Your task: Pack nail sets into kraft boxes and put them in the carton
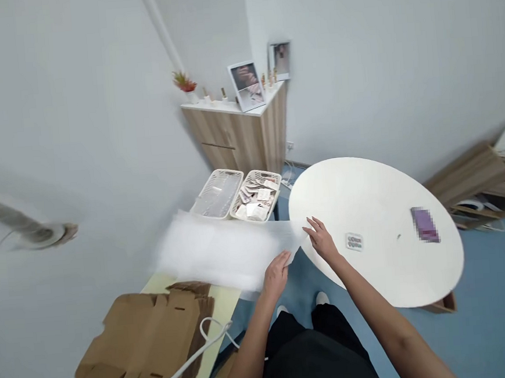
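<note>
A stack of white translucent sheets [217, 247] lies on the side table at the left. One thin clear sheet [287, 230] stretches from it toward the round table's edge. My left hand [277, 275] has its fingers pressed together on the near edge of this thin sheet. Over the left rim of the round white table [376, 202], my right hand [320, 237] hovers by the sheet's far corner, fingers spread apart. A small clear tray with coloured pieces [354, 241] rests on the round table to the right of my right hand.
Flattened brown cardboard boxes [146, 337] and a white cable [183, 366] are at the lower left. Two white baskets [256, 195] stand behind the sheets. A wooden cabinet [235, 135] holds framed pictures. A blurred purple item [425, 224] lies on the round table's right.
</note>
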`<state>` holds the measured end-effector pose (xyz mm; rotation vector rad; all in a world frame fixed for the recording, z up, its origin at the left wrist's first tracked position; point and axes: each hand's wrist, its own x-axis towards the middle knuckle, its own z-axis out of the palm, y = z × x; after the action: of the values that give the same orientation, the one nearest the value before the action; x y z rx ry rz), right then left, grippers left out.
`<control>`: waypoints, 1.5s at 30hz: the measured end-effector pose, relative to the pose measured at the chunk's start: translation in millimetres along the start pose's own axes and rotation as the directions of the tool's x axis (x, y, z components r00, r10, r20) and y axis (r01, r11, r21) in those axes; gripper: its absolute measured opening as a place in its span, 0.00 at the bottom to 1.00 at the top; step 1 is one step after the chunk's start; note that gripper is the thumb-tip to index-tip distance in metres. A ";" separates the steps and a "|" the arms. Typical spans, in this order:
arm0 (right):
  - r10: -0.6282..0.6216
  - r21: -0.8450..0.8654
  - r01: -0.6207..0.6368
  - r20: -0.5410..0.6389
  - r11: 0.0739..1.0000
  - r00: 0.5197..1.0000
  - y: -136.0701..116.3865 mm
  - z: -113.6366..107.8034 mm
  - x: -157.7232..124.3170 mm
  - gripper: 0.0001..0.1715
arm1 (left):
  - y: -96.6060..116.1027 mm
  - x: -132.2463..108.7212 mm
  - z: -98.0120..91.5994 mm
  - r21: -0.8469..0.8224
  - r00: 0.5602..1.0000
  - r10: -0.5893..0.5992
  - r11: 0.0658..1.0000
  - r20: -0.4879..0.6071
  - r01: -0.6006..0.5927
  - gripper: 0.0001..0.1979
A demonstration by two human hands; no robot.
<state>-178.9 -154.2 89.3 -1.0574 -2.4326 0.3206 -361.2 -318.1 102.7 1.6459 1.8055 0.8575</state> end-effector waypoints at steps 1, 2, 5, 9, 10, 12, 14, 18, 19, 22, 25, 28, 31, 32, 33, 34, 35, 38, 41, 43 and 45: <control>0.029 -0.015 -0.029 -0.018 0.999 0.999 13.5 -8.3 -7.4 0.27 | 6.2 7.9 12.7 0.006 1.000 0.014 1.000 0.028 -0.014 0.27; 0.055 -0.030 -0.056 -0.035 0.998 0.998 27.4 -16.5 -15.1 0.27 | 12.3 16.2 25.7 0.011 0.998 0.028 1.000 0.051 -0.029 0.27; 0.132 -0.071 -0.136 -0.065 0.988 0.989 70.6 -39.6 -39.8 0.27 | 31.7 42.7 65.9 0.010 0.992 0.058 0.998 0.110 -0.059 0.28; 0.232 -0.093 -0.235 -0.041 0.968 0.972 128.9 -61.5 -74.3 0.29 | 62.5 75.9 118.2 -0.024 0.990 -0.008 1.000 0.144 0.011 0.28; 0.260 -0.091 -0.262 -0.028 0.961 0.965 142.9 -64.2 -82.7 0.30 | 70.1 82.8 130.0 -0.033 0.989 -0.053 0.998 0.139 0.058 0.27; 0.325 -0.084 -0.321 0.030 0.943 0.945 168.5 -65.3 -98.3 0.36 | 83.1 93.7 151.4 -0.045 0.981 -0.152 0.986 0.119 0.158 0.25; 0.389 -0.086 -0.380 0.151 0.921 0.909 189.2 -61.3 -110.6 0.47 | 91.6 100.8 169.8 -0.050 0.968 -0.237 0.969 0.078 0.241 0.24; 0.413 -0.115 -0.406 0.433 0.907 0.801 211.8 -46.1 -117.4 0.60 | 96.3 105.5 200.6 -0.086 0.932 -0.363 0.929 -0.028 0.359 0.23; 0.387 -0.111 -0.381 0.466 0.918 0.796 214.0 -42.8 -115.3 0.59 | 96.1 106.0 207.6 -0.096 0.922 -0.385 0.920 -0.048 0.380 0.23; 0.270 -0.068 -0.269 0.464 0.961 0.844 216.2 -38.0 -105.8 0.50 | 96.5 110.0 228.3 -0.115 0.890 -0.443 0.895 -0.105 0.432 0.23; 0.161 -0.039 -0.157 0.380 0.987 0.911 220.7 -41.8 -102.2 0.41 | 100.1 121.1 249.0 -0.114 0.826 -0.543 0.840 -0.154 0.531 0.23; 0.166 -0.061 -0.154 0.297 0.986 0.940 236.9 -52.6 -113.8 0.40 | 105.9 137.8 270.4 -0.093 0.768 -0.619 0.785 -0.166 0.612 0.23; 0.282 -0.120 -0.261 0.207 0.958 0.937 265.2 -68.4 -140.3 0.41 | 114.2 155.0 293.5 -0.054 0.781 -0.603 0.796 -0.161 0.603 0.24; 0.328 -0.141 -0.306 0.177 0.941 0.928 275.9 -74.3 -151.3 0.41 | 118.2 159.9 301.8 -0.023 0.799 -0.582 0.810 -0.151 0.586 0.24; 0.374 -0.160 -0.351 0.149 0.923 0.915 286.4 -80.1 -162.8 0.40 | 123.0 163.9 310.3 0.019 0.822 -0.553 0.828 -0.134 0.560 0.25; 0.416 -0.176 -0.392 0.124 0.903 0.901 296.2 -85.6 -174.4 0.39 | 128.4 167.0 318.8 0.069 0.851 -0.514 0.850 -0.105 0.522 0.25; 0.453 -0.189 -0.430 0.102 0.883 0.886 305.1 -90.6 -185.7 0.39 | 134.5 168.9 327.2 0.122 0.884 -0.463 0.875 -0.064 0.468 0.26; 0.532 -0.215 -0.510 0.057 0.833 0.845 324.1 -101.2 -214.1 0.38 | 151.9 168.0 346.4 0.247 0.964 -0.236 0.948 0.124 0.200 0.28; 0.592 -0.229 -0.569 0.044 0.790 0.805 331.8 -106.2 -229.1 0.39 | 160.0 162.9 348.2 0.272 0.942 0.035 0.953 0.334 -0.132 0.27; 0.615 -0.221 -0.592 0.053 0.775 0.786 332.7 -108.3 -230.9 0.40 | 157.5 162.7 338.1 0.252 0.882 0.179 0.917 0.436 -0.310 0.27; 0.622 -0.200 -0.600 0.068 0.775 0.780 331.5 -110.4 -228.1 0.40 | 149.7 167.4 321.6 0.239 0.822 0.278 0.867 0.497 -0.437 0.26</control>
<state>220.3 -94.8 -16.7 -1.9659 -2.1751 0.4046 -38.7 -114.1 12.2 2.2468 1.3830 0.2573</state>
